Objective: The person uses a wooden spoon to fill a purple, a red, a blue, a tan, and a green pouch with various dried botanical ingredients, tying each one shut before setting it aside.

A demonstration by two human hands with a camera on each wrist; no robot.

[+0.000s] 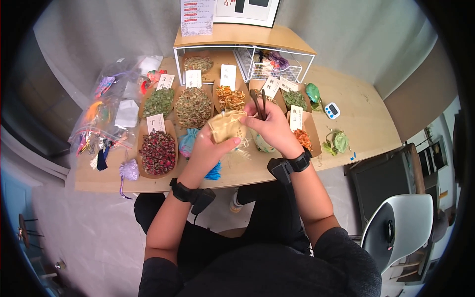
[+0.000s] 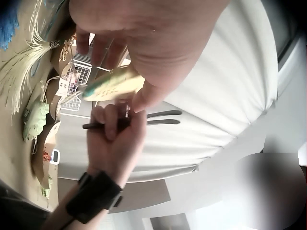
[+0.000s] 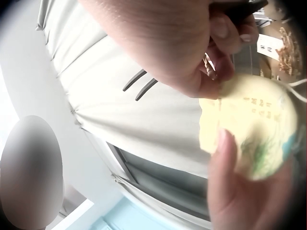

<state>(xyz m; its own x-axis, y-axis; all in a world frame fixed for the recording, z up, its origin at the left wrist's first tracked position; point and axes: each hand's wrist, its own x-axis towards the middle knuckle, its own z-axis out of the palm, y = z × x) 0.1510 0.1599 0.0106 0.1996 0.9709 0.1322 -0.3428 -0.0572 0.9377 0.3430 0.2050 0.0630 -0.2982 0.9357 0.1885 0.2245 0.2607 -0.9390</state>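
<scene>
"Holding what, on the head feed reaching me here?"

"I see the left hand [image 1: 210, 147] gripping a pale yellow fabric pouch [image 1: 226, 125] above the light wooden table [image 1: 363, 123], near some shredded orange-brown dried pieces [image 1: 231, 97]. The right hand [image 1: 272, 126] clasps slim dark metal tweezers [image 1: 263, 101]."

"And the left wrist view?"

"There I get the pouch nearly edge-on, its long axis slanting, the blue-green end toward lower left, on the table side. The tweezers lie almost level across the frame, two spread prongs pointing right, before a pale pleated curtain [image 2: 230, 72]."

"Right wrist?"

"Broadside to me: ruffled edge left, rounded end right, small printed characters on its face. The left thumb presses that face; the right fingertips touch its upper edge. Whether its mouth gapes, I can't tell."
</scene>
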